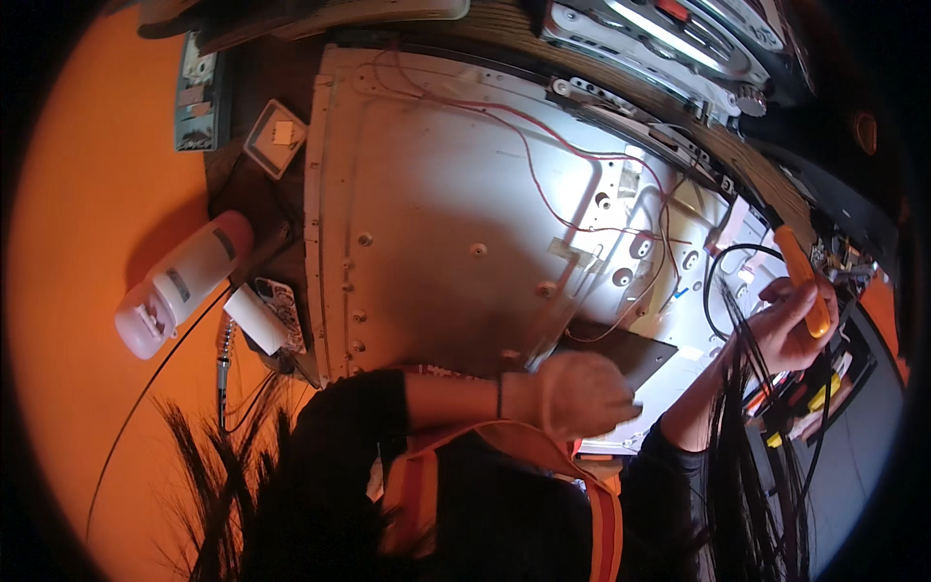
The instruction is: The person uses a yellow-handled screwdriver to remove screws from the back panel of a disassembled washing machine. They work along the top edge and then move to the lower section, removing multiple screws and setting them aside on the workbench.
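A large metal panel (436, 194) lies in front of me, its surface dotted with holes and screw bosses. Thin red wires (524, 116) run loosely across its far and right parts. My left hand (585, 396), in what looks like a pale glove, is over the panel's near edge with its fingers curled; whatever they may hold is hidden. At the right side, my right hand (781, 325) is closed around the orange handle of a screwdriver (798, 267). Its dark shaft points away from me, toward the far right. A black cable (716, 281) loops beside this hand.
A pale bottle (184, 281) stands at the left, near a phone (281, 306) and a small white tray (275, 139). A soldering iron (223, 364) lies nearby. Metal machine parts (659, 58) line the far side. Several tools (824, 398) lie at the right.
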`<state>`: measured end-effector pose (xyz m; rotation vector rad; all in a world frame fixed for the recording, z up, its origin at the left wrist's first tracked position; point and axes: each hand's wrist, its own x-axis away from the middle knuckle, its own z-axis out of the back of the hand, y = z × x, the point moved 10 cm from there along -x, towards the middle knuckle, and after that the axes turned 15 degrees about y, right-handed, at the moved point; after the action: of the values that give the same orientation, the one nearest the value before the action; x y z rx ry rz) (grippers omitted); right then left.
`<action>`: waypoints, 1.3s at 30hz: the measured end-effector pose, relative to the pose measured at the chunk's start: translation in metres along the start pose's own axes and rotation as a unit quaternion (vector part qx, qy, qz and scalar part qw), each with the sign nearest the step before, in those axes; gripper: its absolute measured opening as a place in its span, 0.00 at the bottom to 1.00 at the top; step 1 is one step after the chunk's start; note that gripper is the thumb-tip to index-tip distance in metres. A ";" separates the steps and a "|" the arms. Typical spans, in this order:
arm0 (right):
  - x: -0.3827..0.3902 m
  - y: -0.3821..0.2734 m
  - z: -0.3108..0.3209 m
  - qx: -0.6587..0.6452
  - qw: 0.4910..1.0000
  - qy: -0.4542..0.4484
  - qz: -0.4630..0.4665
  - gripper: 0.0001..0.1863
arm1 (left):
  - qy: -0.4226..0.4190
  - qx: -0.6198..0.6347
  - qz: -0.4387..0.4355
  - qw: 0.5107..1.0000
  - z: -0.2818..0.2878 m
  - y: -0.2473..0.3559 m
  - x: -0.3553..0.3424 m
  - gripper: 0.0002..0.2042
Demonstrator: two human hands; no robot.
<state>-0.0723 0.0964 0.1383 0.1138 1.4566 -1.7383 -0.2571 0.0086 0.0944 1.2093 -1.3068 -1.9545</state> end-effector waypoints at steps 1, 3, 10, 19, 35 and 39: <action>-0.002 0.006 0.001 0.007 1.000 0.016 -0.024 0.12 | 0.067 -0.011 0.011 0.998 0.029 -0.009 -0.010 0.13; -0.004 0.011 0.001 -0.008 0.998 0.033 -0.051 0.12 | 0.097 -0.063 0.056 0.992 0.072 -0.031 -0.018 0.17; 0.004 0.002 -0.001 0.010 0.999 0.047 0.007 0.13 | 0.431 -0.200 0.230 0.849 0.233 -0.065 0.014 0.19; 0.002 0.008 -0.012 -0.017 0.998 0.039 0.036 0.15 | 0.247 -0.370 0.273 0.853 0.211 -0.068 0.029 0.21; -0.001 0.024 -0.043 -0.003 0.999 -0.018 -0.029 0.15 | 0.216 -0.416 0.167 0.868 0.188 -0.091 0.004 0.21; -0.002 0.023 -0.043 0.006 1.000 -0.006 0.004 0.16 | 0.222 -0.416 0.161 0.867 0.186 -0.090 0.003 0.21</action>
<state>-0.0748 0.1343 0.1084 0.1151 1.4342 -1.7393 -0.4146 0.1309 0.0397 0.8364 -0.3082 -1.5685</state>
